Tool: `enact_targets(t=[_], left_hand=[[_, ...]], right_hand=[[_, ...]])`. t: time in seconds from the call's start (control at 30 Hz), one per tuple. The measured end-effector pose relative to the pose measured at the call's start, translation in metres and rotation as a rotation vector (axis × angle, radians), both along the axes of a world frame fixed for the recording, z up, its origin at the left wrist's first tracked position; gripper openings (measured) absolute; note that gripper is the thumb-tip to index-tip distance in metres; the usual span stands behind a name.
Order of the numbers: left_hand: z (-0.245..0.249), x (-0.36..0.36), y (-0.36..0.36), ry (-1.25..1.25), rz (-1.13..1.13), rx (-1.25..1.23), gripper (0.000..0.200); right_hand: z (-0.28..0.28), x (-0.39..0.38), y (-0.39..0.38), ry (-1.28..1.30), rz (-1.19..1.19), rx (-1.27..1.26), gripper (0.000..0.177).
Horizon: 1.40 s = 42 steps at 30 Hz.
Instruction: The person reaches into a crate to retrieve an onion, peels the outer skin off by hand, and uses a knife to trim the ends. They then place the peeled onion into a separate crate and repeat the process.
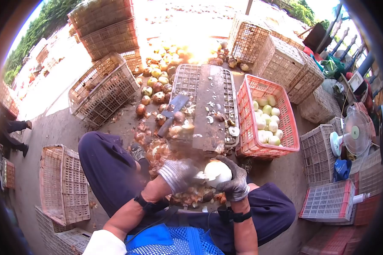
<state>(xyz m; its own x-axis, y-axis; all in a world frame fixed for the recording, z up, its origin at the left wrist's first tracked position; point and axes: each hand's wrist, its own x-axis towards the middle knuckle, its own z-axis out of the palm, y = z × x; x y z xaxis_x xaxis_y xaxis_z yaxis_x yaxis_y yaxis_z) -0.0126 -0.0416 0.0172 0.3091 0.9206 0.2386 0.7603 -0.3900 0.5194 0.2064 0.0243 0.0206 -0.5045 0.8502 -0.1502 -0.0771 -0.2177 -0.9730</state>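
Observation:
A white, peeled-looking onion point(218, 172) sits in my right hand point(236, 183), whose dark-stained glove wraps its right side. My left hand point(178, 175), in a striped grey glove, is beside the onion's left side; motion smears its fingers. Below and around both hands lie loose brown onion skins point(157, 149). In front of me stands an upturned crate point(187, 78) with a worn wooden board point(210, 127) on top, scattered with onion scraps. A wide-bladed knife point(178, 103) rests at the board's left, its handle pointing toward me.
Right of the board, a red crate point(290, 127) holds several peeled onions point(266, 119). Unpeeled onions point(158, 97) pile up on the ground at the left and behind. Stacked crates point(110, 38) rise at the back left. A fan point(356, 131) stands at the right; another person's legs point(15, 129) show far left.

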Motion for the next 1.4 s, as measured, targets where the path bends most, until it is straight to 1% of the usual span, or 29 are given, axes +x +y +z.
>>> enact_targets(t=[0.07, 0.2, 0.27, 0.33, 0.4, 0.47, 0.5, 0.53, 0.67, 0.7, 0.73, 0.77, 0.8, 0.9, 1.0, 1.1, 1.2, 1.27, 1.3, 1.4], left_hand=[[0.002, 0.005, 0.001, 0.033, -0.008, -0.032, 0.023], [-0.009, 0.011, 0.003, 0.026, 0.074, 0.054, 0.025], [-0.020, 0.009, 0.005, 0.065, 0.116, 0.102, 0.026], [-0.028, 0.005, 0.007, 0.130, 0.206, 0.054, 0.024], [-0.037, -0.001, 0.011, 0.175, 0.300, 0.053, 0.019], [-0.034, -0.008, 0.015, 0.153, 0.405, -0.070, 0.015], [-0.029, -0.009, 0.018, 0.143, 0.455, -0.129, 0.014], [-0.024, -0.009, 0.014, 0.085, 0.454, -0.067, 0.011], [-0.001, -0.005, 0.007, 0.116, 0.206, -0.117, 0.028], [-0.003, -0.003, 0.006, 0.129, 0.170, -0.094, 0.024], [-0.006, 0.000, 0.003, 0.143, 0.135, -0.071, 0.026], [-0.009, 0.003, 0.002, 0.156, 0.099, -0.047, 0.033], [-0.012, 0.004, 0.002, 0.190, 0.083, -0.075, 0.044], [-0.007, 0.009, 0.004, 0.185, 0.103, -0.213, 0.044], [-0.009, 0.011, 0.004, 0.190, 0.135, -0.166, 0.040], [-0.017, 0.011, 0.008, 0.259, 0.159, -0.133, 0.035], [-0.018, 0.014, 0.011, 0.220, 0.187, -0.151, 0.029], [-0.016, 0.017, 0.016, 0.213, 0.160, -0.271, 0.023], [-0.015, 0.016, 0.018, 0.210, 0.146, -0.331, 0.025], [-0.032, 0.006, 0.024, 0.124, -0.025, -0.360, 0.022]], right_hand=[[-0.002, 0.001, 0.000, 0.041, -0.018, -0.019, 0.091], [-0.005, 0.003, -0.001, 0.107, -0.006, -0.023, 0.089], [-0.013, 0.003, -0.001, 0.213, 0.011, -0.154, 0.089], [-0.013, 0.003, -0.001, 0.301, 0.033, -0.247, 0.089], [0.004, 0.002, -0.004, 0.369, 0.067, -0.304, 0.089], [0.038, -0.002, -0.009, 0.298, 0.087, -0.327, 0.092], [0.042, -0.002, -0.008, 0.240, 0.093, -0.277, 0.093], [0.046, -0.003, -0.007, 0.182, 0.099, -0.227, 0.094], [0.033, -0.004, -0.007, -0.135, 0.064, 0.107, 0.099], [0.031, -0.004, -0.007, -0.166, 0.051, 0.169, 0.099], [0.030, -0.005, -0.007, -0.198, 0.036, 0.229, 0.100], [0.027, -0.005, -0.006, -0.188, 0.026, 0.289, 0.099], [0.027, -0.005, -0.006, -0.189, 0.020, 0.313, 0.100], [0.029, -0.005, -0.006, -0.216, 0.006, 0.322, 0.101], [0.024, -0.006, -0.006, -0.252, -0.011, 0.334, 0.101], [0.017, -0.007, -0.007, -0.281, -0.028, 0.364, 0.100], [0.018, -0.007, -0.007, -0.410, -0.038, 0.451, 0.100], [0.015, -0.006, -0.006, -0.465, -0.039, 0.486, 0.099], [0.012, -0.005, -0.006, -0.493, -0.041, 0.503, 0.099], [-0.002, -0.003, -0.005, -0.512, -0.047, 0.514, 0.101]])
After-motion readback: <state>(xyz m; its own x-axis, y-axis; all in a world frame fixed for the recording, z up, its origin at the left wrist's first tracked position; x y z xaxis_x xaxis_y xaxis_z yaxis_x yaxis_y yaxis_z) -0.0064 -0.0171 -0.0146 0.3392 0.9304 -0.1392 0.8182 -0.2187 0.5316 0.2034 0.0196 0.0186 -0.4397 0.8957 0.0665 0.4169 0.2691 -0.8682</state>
